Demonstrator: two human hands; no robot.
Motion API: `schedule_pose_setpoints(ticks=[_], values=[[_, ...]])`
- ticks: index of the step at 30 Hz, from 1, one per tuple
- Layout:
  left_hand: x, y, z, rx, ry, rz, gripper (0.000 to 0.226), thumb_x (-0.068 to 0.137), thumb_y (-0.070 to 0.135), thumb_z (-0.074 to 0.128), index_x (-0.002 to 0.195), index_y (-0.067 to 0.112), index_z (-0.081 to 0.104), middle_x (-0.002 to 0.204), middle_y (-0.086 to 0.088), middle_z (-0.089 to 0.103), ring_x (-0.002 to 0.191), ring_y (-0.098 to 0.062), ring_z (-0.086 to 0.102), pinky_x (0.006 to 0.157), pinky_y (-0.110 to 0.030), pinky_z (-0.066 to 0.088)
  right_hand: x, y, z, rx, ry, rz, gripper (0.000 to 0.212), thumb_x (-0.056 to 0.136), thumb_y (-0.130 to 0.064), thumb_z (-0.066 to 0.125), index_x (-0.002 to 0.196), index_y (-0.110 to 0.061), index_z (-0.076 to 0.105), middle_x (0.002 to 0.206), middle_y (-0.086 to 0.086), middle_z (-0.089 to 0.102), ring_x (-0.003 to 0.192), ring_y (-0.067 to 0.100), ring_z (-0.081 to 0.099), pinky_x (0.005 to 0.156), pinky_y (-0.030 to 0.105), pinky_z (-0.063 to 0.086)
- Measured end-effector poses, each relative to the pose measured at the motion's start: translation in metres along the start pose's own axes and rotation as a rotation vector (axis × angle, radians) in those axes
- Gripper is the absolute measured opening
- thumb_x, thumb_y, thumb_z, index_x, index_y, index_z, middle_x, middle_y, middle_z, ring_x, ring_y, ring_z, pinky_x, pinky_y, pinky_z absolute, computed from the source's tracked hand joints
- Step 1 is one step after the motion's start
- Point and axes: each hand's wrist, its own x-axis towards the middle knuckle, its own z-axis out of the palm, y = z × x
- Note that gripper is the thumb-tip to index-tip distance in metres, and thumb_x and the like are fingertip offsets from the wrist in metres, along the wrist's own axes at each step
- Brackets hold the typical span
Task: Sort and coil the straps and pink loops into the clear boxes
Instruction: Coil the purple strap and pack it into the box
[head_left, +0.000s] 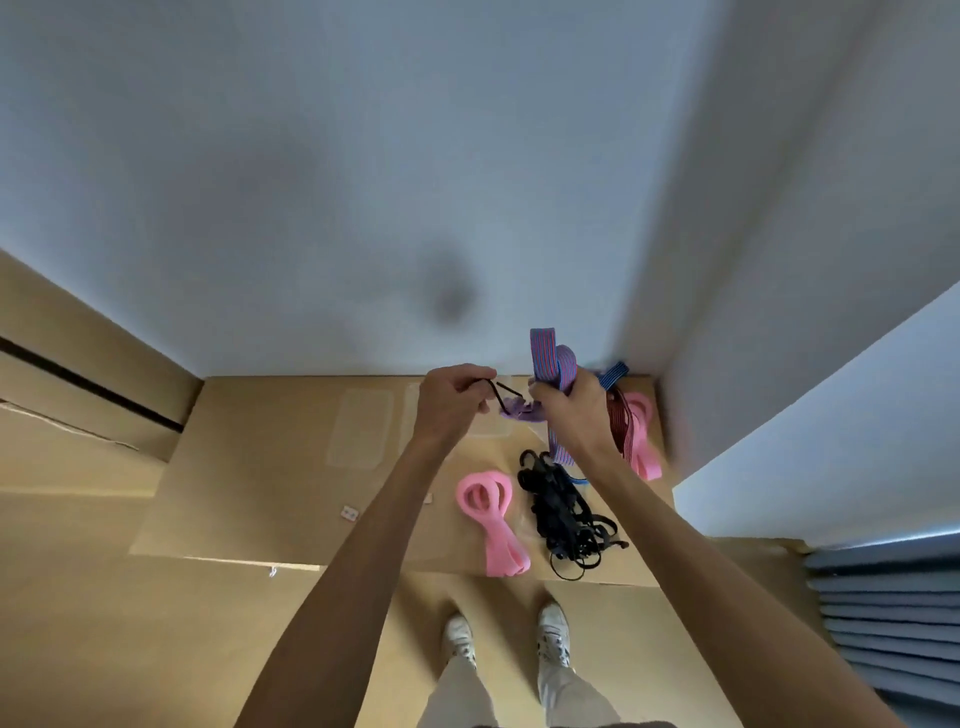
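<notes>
Tangle of straps (563, 512) on the cardboard (249, 467), loop bundle (488, 519) just left, clear boxes (361, 428) farther left, second loop bundle (641, 434) far right

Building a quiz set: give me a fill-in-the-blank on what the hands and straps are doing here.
1. The right hand grips a folded strap striped blue and ____.
2. The left hand pinches a black ____.
3. The tangle between the two pink loop bundles is ____ in colour.

Missing: red; hook; black

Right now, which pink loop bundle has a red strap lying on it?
The pink loops by the wall corner, right of the right hand. A dark red strap drapes over them; the nearer pink loops lie bare.
</notes>
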Motion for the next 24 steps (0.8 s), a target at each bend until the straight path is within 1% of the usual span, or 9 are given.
schedule_pose_setpoints(ticks=[2,4,6,8,10,13,16,19,24], values=[[-0.002,0.003,-0.020,0.016,0.020,0.017,0.025,0.085,-0.009,0.058,0.088,0.008,0.075,0.062,-0.002,0.068,0.046,-0.013,0.057,0.059,-0.026,0.050,0.000,-0.009,0.009,-0.052,-0.135,-0.004,0.018,0.076,-0.018,0.066,0.074,-0.001,0.063,0.065,0.007,0.068,0.060,0.015,0.065,0.062,0.040,0.054],[-0.005,0.009,-0.038,-0.047,-0.015,0.019,0.020,0.086,-0.006,0.060,0.090,0.005,0.075,0.064,-0.005,0.070,0.049,-0.015,0.060,0.056,-0.025,0.050,-0.004,-0.019,0.025,-0.113,-0.323,-0.019,0.016,0.071,-0.025,0.074,0.067,-0.016,0.061,0.059,-0.007,0.065,0.052,0.011,0.057,0.053,0.025,0.050],[-0.006,0.013,-0.055,-0.145,-0.020,0.018,0.012,0.089,0.001,0.064,0.090,0.006,0.075,0.069,-0.009,0.071,0.054,-0.017,0.064,0.056,-0.023,0.050,-0.009,-0.029,0.047,-0.160,-0.402,-0.048,0.021,0.067,-0.022,0.079,0.068,-0.021,0.058,0.060,-0.010,0.061,0.052,0.008,0.054,0.050,0.016,0.043],[-0.003,0.014,-0.076,-0.239,0.023,-0.012,0.008,0.092,0.012,0.067,0.088,0.012,0.073,0.072,-0.009,0.072,0.057,-0.018,0.066,0.056,-0.023,0.050,-0.013,-0.033,0.075,-0.127,-0.349,-0.058,0.023,0.068,-0.013,0.079,0.072,-0.012,0.057,0.061,0.000,0.062,0.051,0.011,0.055,0.051,0.020,0.043],[0.000,0.009,-0.102,-0.303,0.006,-0.073,0.019,0.095,0.029,0.064,0.091,0.012,0.071,0.076,-0.007,0.074,0.062,-0.018,0.068,0.058,-0.023,0.053,-0.018,-0.035,0.108,-0.085,-0.273,-0.026,0.031,0.067,-0.006,0.078,0.087,-0.003,0.055,0.070,0.015,0.065,0.055,0.020,0.062,0.052,0.030,0.051],[0.005,-0.004,-0.139,-0.150,-0.108,-0.152,0.040,0.081,0.052,0.070,0.096,0.015,0.072,0.083,-0.002,0.076,0.071,-0.016,0.072,0.064,-0.027,0.055,-0.030,-0.036,0.154,-0.299,-0.216,0.029,0.051,0.065,-0.011,0.081,0.105,-0.008,0.049,0.085,0.010,0.065,0.073,0.028,0.065,0.066,0.042,0.055],[0.010,-0.024,-0.167,-0.022,-0.162,-0.198,0.034,0.066,0.033,0.083,0.092,0.017,0.068,0.079,-0.002,0.069,0.067,-0.019,0.064,0.057,-0.028,0.049,-0.045,-0.032,0.197,-0.425,-0.233,0.052,0.065,0.062,-0.017,0.084,0.117,-0.015,0.048,0.094,0.003,0.068,0.088,0.026,0.066,0.076,0.043,0.056],[0.017,-0.047,-0.193,0.013,-0.165,-0.192,0.035,0.069,0.014,0.082,0.101,0.017,0.066,0.096,-0.006,0.070,0.081,-0.022,0.069,0.061,-0.030,0.054,-0.058,-0.027,0.232,-0.301,-0.202,0.078,0.078,0.058,-0.014,0.086,0.126,-0.024,0.048,0.100,-0.005,0.069,0.092,0.019,0.068,0.081,0.038,0.057],[0.019,-0.085,-0.231,-0.235,-0.015,-0.301,0.025,0.078,0.002,0.079,0.090,0.019,0.067,0.083,-0.004,0.069,0.067,-0.020,0.067,0.058,-0.030,0.058,-0.083,-0.009,0.259,-0.023,-0.278,0.251,0.079,0.062,-0.027,0.085,0.132,-0.029,0.050,0.103,0.003,0.074,0.088,0.022,0.073,0.083,0.041,0.059]])
